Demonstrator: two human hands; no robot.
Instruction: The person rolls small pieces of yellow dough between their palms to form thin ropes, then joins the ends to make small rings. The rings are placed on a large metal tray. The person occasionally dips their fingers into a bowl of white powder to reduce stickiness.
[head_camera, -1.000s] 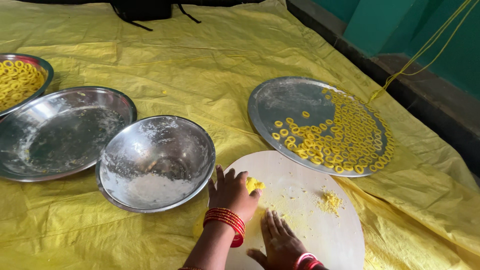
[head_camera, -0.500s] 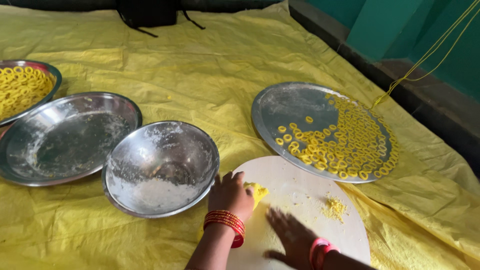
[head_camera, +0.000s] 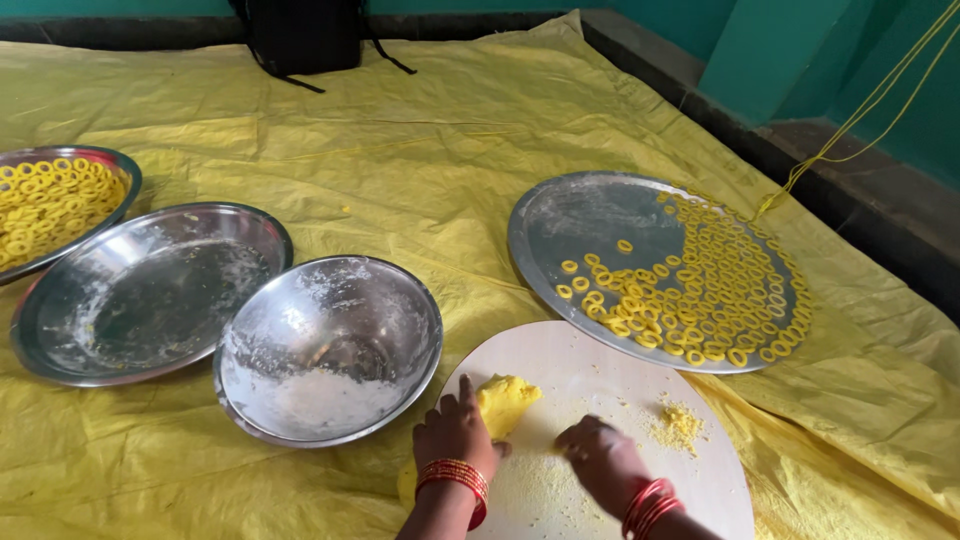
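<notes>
My left hand (head_camera: 455, 435) rests on a lump of yellow dough (head_camera: 505, 400) at the left side of a round white board (head_camera: 620, 375), fingers curled over it. My right hand (head_camera: 600, 460) presses fingertips-down on the board beside the lump, in a dusting of yellow flour. Whether it pinches a bit of dough is hidden. Both wrists wear red bangles. A small heap of yellow crumbs (head_camera: 680, 425) lies on the board to the right.
A steel plate (head_camera: 570, 215) with several yellow dough rings lies beyond the board. A steel bowl (head_camera: 330, 345) with white flour, a floured steel plate (head_camera: 150, 290) and a plate of rings (head_camera: 60, 200) sit left, all on a yellow sheet (head_camera: 400, 130).
My right hand has slid up the board from its near edge toward the dough lump. The left hand stays on the dough. The view has shifted slightly.
</notes>
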